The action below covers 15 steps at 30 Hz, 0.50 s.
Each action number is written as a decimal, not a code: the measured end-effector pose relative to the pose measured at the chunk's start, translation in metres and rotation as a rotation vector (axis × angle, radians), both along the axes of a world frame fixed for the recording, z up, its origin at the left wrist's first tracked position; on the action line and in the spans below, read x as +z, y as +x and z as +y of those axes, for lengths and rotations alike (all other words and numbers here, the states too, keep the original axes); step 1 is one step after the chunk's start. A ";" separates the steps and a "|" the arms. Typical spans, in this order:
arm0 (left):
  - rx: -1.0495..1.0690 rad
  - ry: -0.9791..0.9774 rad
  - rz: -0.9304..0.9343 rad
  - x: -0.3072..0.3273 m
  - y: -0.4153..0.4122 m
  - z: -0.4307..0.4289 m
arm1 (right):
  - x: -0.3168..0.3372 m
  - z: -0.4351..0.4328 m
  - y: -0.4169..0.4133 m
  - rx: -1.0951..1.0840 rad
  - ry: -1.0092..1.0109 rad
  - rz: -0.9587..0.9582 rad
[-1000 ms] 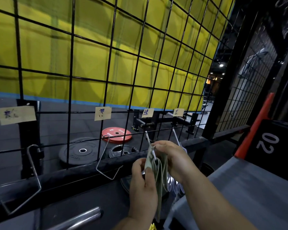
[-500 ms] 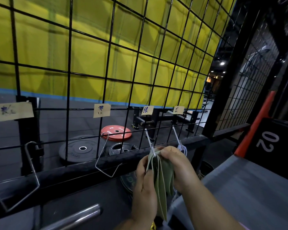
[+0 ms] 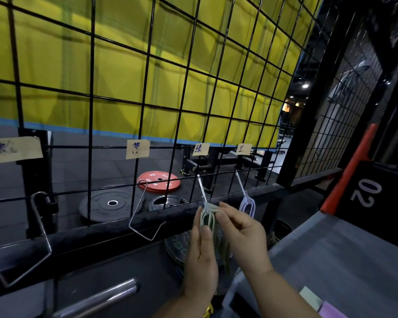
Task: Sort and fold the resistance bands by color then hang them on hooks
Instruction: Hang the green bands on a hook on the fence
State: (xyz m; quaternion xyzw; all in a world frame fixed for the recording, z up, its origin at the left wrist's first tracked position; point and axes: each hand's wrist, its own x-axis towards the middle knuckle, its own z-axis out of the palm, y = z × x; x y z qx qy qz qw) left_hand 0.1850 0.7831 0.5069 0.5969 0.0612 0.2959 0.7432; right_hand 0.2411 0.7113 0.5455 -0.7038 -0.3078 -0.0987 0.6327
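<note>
Folded green resistance bands (image 3: 210, 222) hang over the third wire hook (image 3: 202, 190), below a paper label (image 3: 200, 149). My left hand (image 3: 201, 253) holds the bands from the left side with thumb and fingers. My right hand (image 3: 241, 235) pinches their top at the hook with thumb and forefinger. Pale purple bands (image 3: 247, 204) hang on the fourth hook (image 3: 240, 184), just right of my hands. Two bare wire hooks (image 3: 145, 216) (image 3: 40, 235) hang further left on the black wire grid (image 3: 147, 88).
Paper labels (image 3: 137, 149) (image 3: 14, 149) (image 3: 244, 149) are stuck on the grid above the hooks. Weight plates (image 3: 157, 181) (image 3: 108, 203) lie on the floor behind it. A grey surface (image 3: 331, 260) with bands (image 3: 326, 306) on it is at lower right, beside a black box marked 02 (image 3: 368, 193). A steel bar (image 3: 106, 297) lies below.
The green bands have risen and their loops now sit over the third hook. My right hand's fingers have opened from a full grip to a pinch at the top.
</note>
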 end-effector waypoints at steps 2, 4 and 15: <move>0.005 -0.008 -0.025 -0.003 0.003 0.001 | -0.007 -0.001 0.002 -0.135 -0.068 -0.208; 0.009 -0.007 -0.040 -0.004 0.004 0.001 | -0.017 -0.003 0.003 -0.218 -0.128 -0.379; -0.068 -0.045 -0.081 -0.012 0.009 0.004 | -0.037 0.000 0.001 -0.174 -0.209 -0.405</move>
